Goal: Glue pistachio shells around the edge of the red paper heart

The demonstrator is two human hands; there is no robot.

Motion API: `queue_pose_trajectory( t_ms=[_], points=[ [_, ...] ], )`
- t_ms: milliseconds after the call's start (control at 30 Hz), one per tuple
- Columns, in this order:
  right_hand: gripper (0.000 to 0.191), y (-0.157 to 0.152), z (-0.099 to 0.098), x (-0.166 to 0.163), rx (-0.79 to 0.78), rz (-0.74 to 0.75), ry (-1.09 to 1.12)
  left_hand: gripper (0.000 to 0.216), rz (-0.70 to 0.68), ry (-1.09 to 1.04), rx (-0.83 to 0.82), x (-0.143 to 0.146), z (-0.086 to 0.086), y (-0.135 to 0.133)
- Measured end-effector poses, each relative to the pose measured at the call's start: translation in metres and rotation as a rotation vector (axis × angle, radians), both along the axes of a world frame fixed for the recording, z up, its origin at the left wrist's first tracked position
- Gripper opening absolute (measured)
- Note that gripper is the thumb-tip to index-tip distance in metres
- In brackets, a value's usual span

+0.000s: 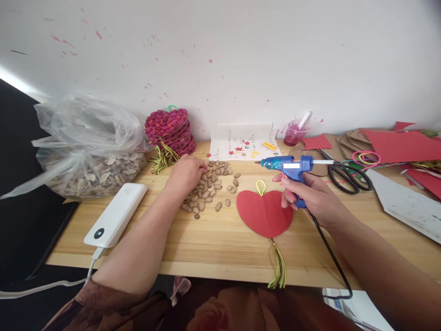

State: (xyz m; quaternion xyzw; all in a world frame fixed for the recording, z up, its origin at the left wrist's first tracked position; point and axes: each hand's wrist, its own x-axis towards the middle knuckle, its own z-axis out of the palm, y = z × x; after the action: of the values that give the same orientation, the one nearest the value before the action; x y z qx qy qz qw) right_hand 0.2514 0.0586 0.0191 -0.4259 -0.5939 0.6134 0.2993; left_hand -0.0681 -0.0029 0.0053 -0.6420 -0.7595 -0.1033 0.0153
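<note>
My right hand [312, 195] is wrapped round the handle of a blue hot glue gun [284, 166], whose nozzle points left and whose black cord trails down. Beneath and beside the gun lies a red heart-shaped card [263, 214] with a yellow loop [261, 187] at its top and a yellow-black tassel [278, 269] hanging off the table's front edge. My left hand [188, 174] is at the back of a heap of peanuts [202, 206], fingers bent and closed at the tips. Whatever they pinch, if anything, is hidden.
A clear bag of peanut shells [93, 179] and a white power bank [115, 216] are on the left. Behind stand stacked purple peanut-covered pieces [167, 124], paper with stickers [241, 133] and a cup of pink liquid [294, 132]. Black scissors [347, 177] and red card [406, 149] lie right.
</note>
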Motion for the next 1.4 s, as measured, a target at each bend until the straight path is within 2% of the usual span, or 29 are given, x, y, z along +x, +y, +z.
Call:
queue_pose_trajectory(
  t_ms=[167, 300, 400, 467, 567, 667, 733, 800, 900, 1033, 1200, 1400],
  points=[
    [0.041, 0.003, -0.002, 0.002, -0.093, 0.037, 0.058, 0.024, -0.025, 0.026, -0.010, 0.002, 0.000, 0.000],
    [0.040, 0.004, -0.003, 0.002, -0.108, 0.043, 0.081, 0.024, -0.038, 0.068, -0.007, 0.000, -0.003, 0.000],
    [0.040, 0.004, -0.003, 0.003, -0.101, 0.038, 0.098, 0.021, -0.028, -0.011, 0.055, 0.000, -0.001, -0.001],
    [0.040, 0.003, -0.002, 0.003, -0.085, 0.026, 0.123, 0.016, 0.006, -0.210, 0.149, 0.003, 0.004, -0.003],
    [0.038, -0.002, 0.001, 0.004, 0.023, 0.002, 0.185, 0.012, 0.040, -0.793, 0.255, 0.017, 0.016, -0.007],
    [0.034, -0.008, 0.003, 0.006, 0.133, 0.034, 0.271, 0.033, 0.009, -1.400, 0.175, 0.038, 0.027, -0.009],
    [0.032, -0.012, 0.005, 0.008, 0.164, 0.058, 0.332, 0.041, -0.006, -1.631, 0.084, 0.054, 0.033, -0.009],
    [0.031, -0.014, 0.005, 0.009, 0.183, 0.076, 0.383, 0.041, -0.023, -1.755, 0.018, 0.067, 0.038, -0.008],
    [0.029, -0.017, 0.007, 0.011, 0.211, 0.088, 0.406, 0.034, -0.067, -1.870, -0.008, 0.081, 0.039, -0.004],
    [0.031, -0.019, 0.008, 0.011, 0.239, 0.121, 0.376, 0.032, -0.126, -1.947, -0.028, 0.089, 0.029, 0.000],
    [0.028, -0.024, 0.005, 0.008, 0.331, 0.143, 0.298, 0.032, -0.169, -1.976, -0.060, 0.085, 0.011, 0.000],
    [0.017, -0.027, -0.005, 0.010, 0.434, 0.128, 0.165, 0.032, -0.220, -1.958, -0.071, 0.080, 0.006, 0.000]
  ],
)
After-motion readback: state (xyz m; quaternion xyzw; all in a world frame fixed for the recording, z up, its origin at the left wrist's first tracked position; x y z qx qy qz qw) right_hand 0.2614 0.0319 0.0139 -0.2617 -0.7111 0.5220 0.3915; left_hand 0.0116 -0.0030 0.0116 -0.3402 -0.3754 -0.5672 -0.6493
